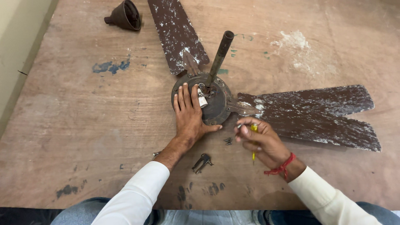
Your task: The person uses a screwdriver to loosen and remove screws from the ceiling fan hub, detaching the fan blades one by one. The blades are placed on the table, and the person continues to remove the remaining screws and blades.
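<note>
Rusty fan motor under left hand; yellow screwdriver in right hand.

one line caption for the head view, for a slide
Left hand pressed flat on a rusty ceiling fan hub; right hand holds a yellow-handled screwdriver beside it.

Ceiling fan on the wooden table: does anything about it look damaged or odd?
Yes. The brown metal fan blades have paint flaking off in white patches, and loose screws lie on the table beside the round motor hub.
</note>
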